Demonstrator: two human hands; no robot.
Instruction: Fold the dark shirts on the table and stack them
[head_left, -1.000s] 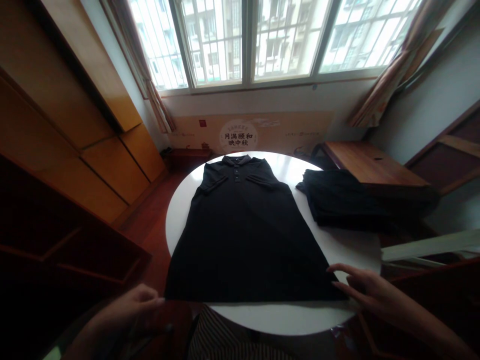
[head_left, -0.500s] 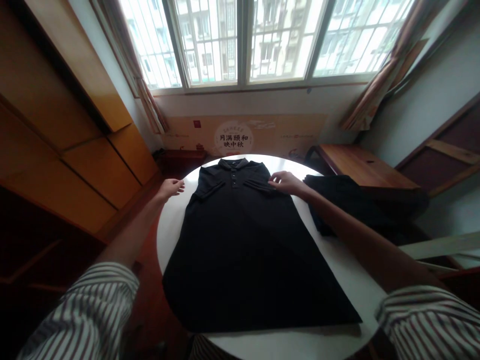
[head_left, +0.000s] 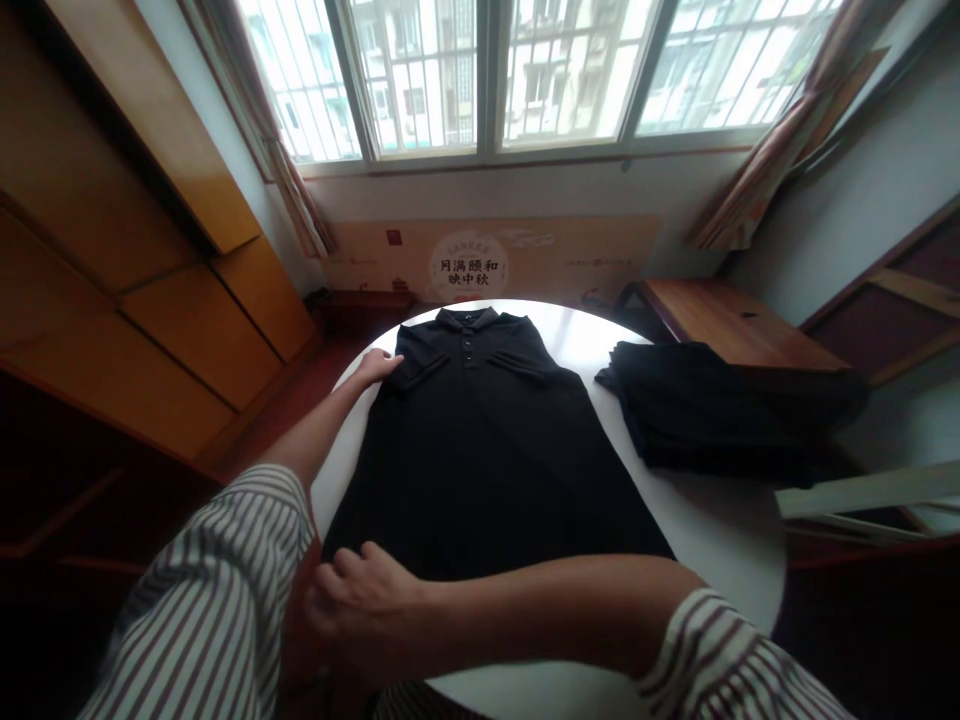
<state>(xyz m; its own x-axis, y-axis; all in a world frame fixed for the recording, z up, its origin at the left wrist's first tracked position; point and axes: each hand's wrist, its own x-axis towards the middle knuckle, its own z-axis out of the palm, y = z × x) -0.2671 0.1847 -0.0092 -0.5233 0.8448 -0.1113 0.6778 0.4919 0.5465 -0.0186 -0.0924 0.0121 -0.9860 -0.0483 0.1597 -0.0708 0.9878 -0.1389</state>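
having crossed from the far sleeve, the right hand (head_left: 371, 610) is curled by the lower left corner of the black shirt (head_left: 487, 470); the left hand (head_left: 379, 366) now touches its left sleeve (head_left: 421, 362). neither grip can be told. so both work one side, the shirt flat on the desk (head_left: 724, 540).

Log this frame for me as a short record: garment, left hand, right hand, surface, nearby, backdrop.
Garment: black polo shirt, laid flat, collar toward the window
Left hand: at the left-side sleeve; grip unclear
Right hand: crossed over to the shirt's near left corner; grip unclear
Surface: white round table
Nearby: dark folded fabric, right of the shirt
Backdrop: printed banner below the window
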